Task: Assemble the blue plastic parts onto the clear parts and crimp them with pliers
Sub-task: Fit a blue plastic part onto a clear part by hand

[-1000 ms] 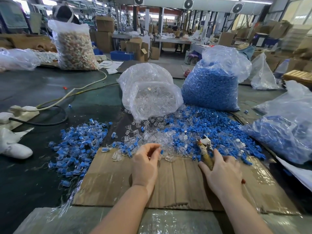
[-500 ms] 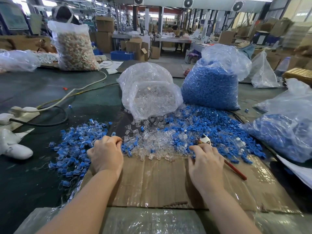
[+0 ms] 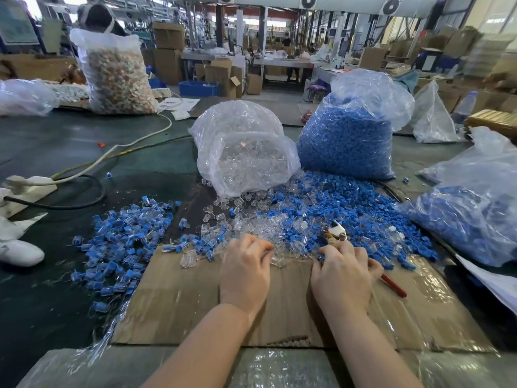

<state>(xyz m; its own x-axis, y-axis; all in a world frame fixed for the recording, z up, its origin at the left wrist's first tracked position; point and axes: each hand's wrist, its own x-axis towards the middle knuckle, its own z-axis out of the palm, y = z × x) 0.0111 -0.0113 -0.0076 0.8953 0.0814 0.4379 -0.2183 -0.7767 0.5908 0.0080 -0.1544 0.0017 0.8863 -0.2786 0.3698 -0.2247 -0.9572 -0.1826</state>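
Clear parts point(image 3: 268, 233) heap mid-tabletop beside blue parts point(image 3: 349, 208). Left hand point(image 3: 244, 271) has returned from the finished pile, fingers curled picking a clear piece; right hand point(image 3: 342, 274) grips pliers point(image 3: 335, 235), starting another assembly.

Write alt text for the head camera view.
A person's left hand picks at loose clear parts while the right hand holds red-handled pliers, over a cardboard sheet. Beyond lie loose blue parts, assembled pieces, and bags of each.
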